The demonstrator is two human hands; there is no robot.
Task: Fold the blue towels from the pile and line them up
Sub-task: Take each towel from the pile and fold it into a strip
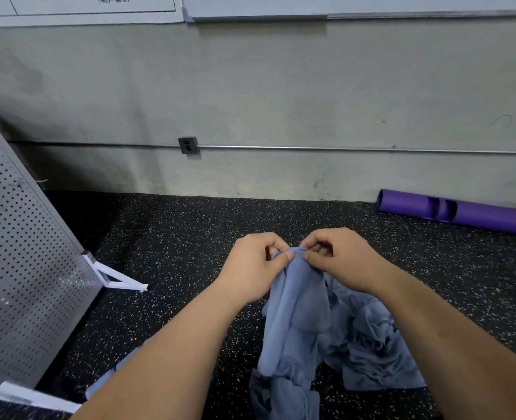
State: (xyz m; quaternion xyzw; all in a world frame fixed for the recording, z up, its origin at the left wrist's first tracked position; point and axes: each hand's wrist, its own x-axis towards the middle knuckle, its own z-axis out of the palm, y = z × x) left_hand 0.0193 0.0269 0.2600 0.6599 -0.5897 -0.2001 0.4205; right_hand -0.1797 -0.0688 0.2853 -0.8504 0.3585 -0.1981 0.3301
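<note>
Blue towel [296, 301] hangs bunched, its top edge pinched by the left hand [256, 265] and right hand [338, 259], close together. Its foot meets the crumpled towel pile [374, 356] on the speckled floor [190, 237]. A purple tube [478, 215] lies along the floor's far edge; a perforated panel [23, 253] stands left.

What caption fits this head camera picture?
Left hand and right hand pinch a blue towel over the pile.
</note>
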